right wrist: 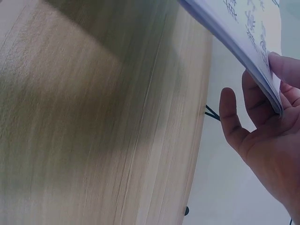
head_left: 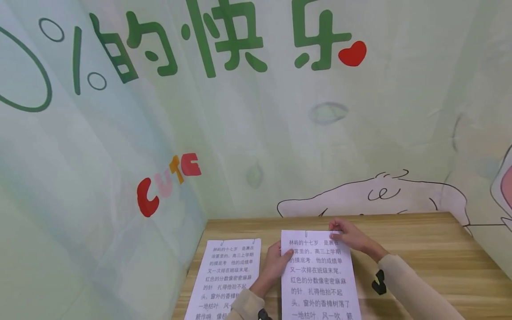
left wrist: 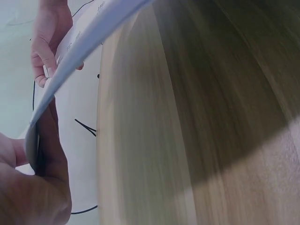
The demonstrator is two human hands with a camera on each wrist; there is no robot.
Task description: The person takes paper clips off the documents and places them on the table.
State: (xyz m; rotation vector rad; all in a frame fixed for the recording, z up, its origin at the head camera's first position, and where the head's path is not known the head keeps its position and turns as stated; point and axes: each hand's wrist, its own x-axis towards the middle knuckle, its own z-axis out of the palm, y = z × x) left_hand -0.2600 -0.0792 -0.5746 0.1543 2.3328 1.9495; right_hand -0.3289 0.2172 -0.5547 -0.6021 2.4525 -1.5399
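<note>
A sheaf of printed paper (head_left: 316,278), several sheets thick, is held up off the table between both hands. My left hand (head_left: 276,264) grips its left edge, thumb on the printed face and fingers behind. At the top right corner my right hand (head_left: 350,235) pinches the sheaf beside a paper clip (head_left: 331,233); a second clip (head_left: 306,234) sits further left on the top edge. In the right wrist view, the right hand's (right wrist: 269,145) thumb lies on the print, with fingers beneath. Another clipped sheaf (head_left: 228,271) lies to the left, partly hidden by my left forearm.
The wooden table (head_left: 416,253) meets a printed fabric backdrop (head_left: 256,133) at its back edge and left side. Both sleeves are beige, with a black wrist device (head_left: 379,282) on the right one.
</note>
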